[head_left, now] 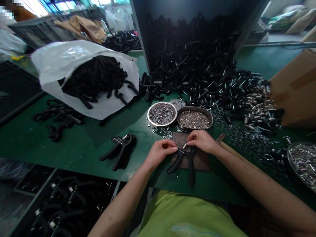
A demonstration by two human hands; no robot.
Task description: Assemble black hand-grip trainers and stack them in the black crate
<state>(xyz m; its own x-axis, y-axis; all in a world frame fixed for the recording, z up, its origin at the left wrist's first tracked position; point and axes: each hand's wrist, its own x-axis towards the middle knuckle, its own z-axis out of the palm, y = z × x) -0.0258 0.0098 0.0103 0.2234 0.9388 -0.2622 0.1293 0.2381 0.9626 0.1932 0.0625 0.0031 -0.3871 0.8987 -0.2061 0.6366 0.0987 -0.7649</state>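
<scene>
A black hand grip (190, 166) with two handles lies on a brown square pad (203, 160), its handles toward me. A metal spring (184, 145) sits at its top. My right hand (201, 141) pinches at the right end of this spring. On the other side my left hand (163, 151) has thumb and forefinger brought together by the grip's upper left end; anything between them is too small to name. Farther left on the green table (145, 164) rests another black hand grip (119, 149) with a spring across its top.
Behind my hands stand a round dish (162, 114) and an oval tin (195, 119) of small metal parts. A white bag (103, 110) of black handles lies back left. Springs (259, 105), rings (243, 135) and a cardboard box (296, 92) are at right.
</scene>
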